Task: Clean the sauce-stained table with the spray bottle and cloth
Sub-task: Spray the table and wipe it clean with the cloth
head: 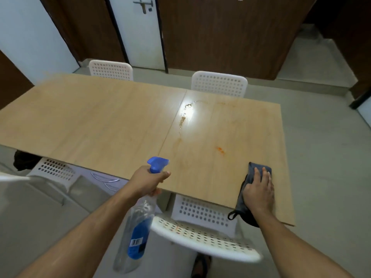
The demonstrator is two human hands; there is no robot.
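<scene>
A person stands at the near edge of a light wood-grain table [104, 117] that fills the middle of the frame, both bare forearms reaching in from the bottom. The left hand [148, 182], just left of centre in the lower half, is wrapped around the neck of a clear spray bottle [136, 233] with a blue label, fingers curled tight below its blue trigger head [157, 164]; the nozzle points toward the tabletop while the bottle's body hangs down below the table edge. At lower right, the right hand [259, 191] lies flat on a dark grey cloth [254, 171], fingers stretched out and close together, pressing it against the table near the near edge; part of the cloth, with a small hanging loop, droops over that edge. An orange sauce stain [220, 150] sits on the wood right of centre, above the cloth and apart from it. Farther up the frame, a trail of wet, faintly orange streaks [183, 119] runs beside the seam between the two tabletop panels, catching a bright reflection of light. White perforated plastic chairs ring the table: two at the far side in the upper middle [219, 84] and upper left [111, 71], one at lower left, and one directly below the hands [200, 235]. A white door with a metal latch [143, 6] and dark brown wood panels [220, 37] line the top of the frame above a pale floor [321, 157].
</scene>
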